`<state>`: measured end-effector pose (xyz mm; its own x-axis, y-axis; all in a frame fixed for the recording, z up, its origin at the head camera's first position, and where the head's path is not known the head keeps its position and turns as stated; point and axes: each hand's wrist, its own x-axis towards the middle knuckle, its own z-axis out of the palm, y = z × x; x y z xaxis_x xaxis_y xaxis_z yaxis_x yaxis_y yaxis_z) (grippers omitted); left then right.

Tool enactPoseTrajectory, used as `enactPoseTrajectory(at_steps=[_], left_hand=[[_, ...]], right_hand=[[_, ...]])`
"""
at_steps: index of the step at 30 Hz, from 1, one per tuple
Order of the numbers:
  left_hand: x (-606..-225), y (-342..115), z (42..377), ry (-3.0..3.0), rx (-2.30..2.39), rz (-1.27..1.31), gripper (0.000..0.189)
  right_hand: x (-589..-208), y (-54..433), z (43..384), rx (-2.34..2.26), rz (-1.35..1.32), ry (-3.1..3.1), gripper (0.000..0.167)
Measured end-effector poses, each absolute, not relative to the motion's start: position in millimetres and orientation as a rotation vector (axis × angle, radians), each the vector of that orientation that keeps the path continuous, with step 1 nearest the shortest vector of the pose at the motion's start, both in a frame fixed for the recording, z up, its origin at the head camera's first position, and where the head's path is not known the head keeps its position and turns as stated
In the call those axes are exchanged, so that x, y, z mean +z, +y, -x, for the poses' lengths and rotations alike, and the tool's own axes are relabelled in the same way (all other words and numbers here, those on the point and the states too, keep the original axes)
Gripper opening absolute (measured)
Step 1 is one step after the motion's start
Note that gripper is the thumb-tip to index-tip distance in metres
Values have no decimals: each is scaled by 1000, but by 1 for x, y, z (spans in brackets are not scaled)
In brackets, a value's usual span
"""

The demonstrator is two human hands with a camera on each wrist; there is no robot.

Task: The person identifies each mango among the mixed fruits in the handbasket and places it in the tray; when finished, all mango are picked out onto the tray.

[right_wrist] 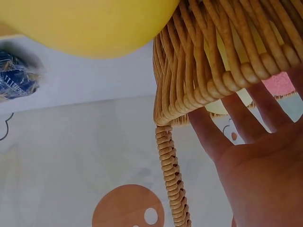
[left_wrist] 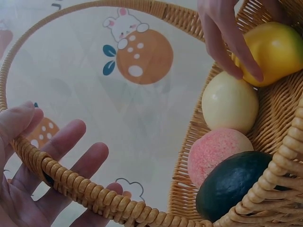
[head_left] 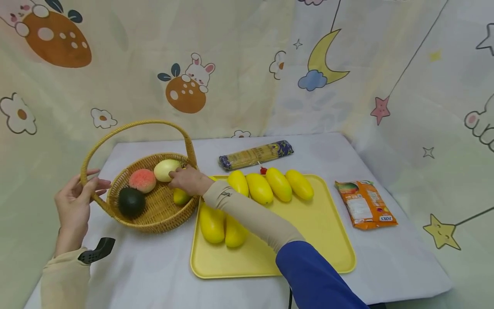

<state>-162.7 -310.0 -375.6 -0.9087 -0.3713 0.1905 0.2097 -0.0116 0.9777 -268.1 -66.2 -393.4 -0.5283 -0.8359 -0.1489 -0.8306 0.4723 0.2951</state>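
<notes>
My left hand [head_left: 79,193] holds the arched handle of a wicker basket [head_left: 162,229], thumb on one side and fingers on the other. Inside the basket lie a dark green oval fruit [head_left: 131,202], a pink peach [head_left: 142,180] and a pale cream-green round fruit [head_left: 166,170]. Reaching over the right rim, my right hand [head_left: 190,180] has its fingers and thumb about a yellow-green mango [left_wrist: 274,54]. Its fingertips come close to the pale fruit. In the right wrist view the rim hides the fingertips.
A yellow tray [head_left: 293,231] beside the basket carries several yellow mangoes [head_left: 260,189]. Behind it lies a long pack of noodles [head_left: 256,155], with a small red item [head_left: 263,171] at the tray's edge. An orange snack packet [head_left: 365,205] lies to the right. Patterned curtains surround the table.
</notes>
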Motion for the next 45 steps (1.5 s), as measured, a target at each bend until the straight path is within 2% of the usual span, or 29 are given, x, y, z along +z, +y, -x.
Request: enactPoseTrajectory(at_steps=[15, 23, 35, 45], left_hand=[[-374, -309, 162, -1874, -1968, -194, 31], [-374, -310, 162, -1885, -1968, -176, 34], [-376, -309, 161, -1924, -1948, -240, 34], [-376, -309, 162, -1893, -1954, -205, 33]], right_hand=[[-396, -65, 270, -410, -1555, -2740, 39], [-394, -64, 272, -276, -1597, -2760, 39], [-392, -55, 275, -105, -1714, -2671, 61], [-364, -25, 254, 23, -1751, -2541, 61]])
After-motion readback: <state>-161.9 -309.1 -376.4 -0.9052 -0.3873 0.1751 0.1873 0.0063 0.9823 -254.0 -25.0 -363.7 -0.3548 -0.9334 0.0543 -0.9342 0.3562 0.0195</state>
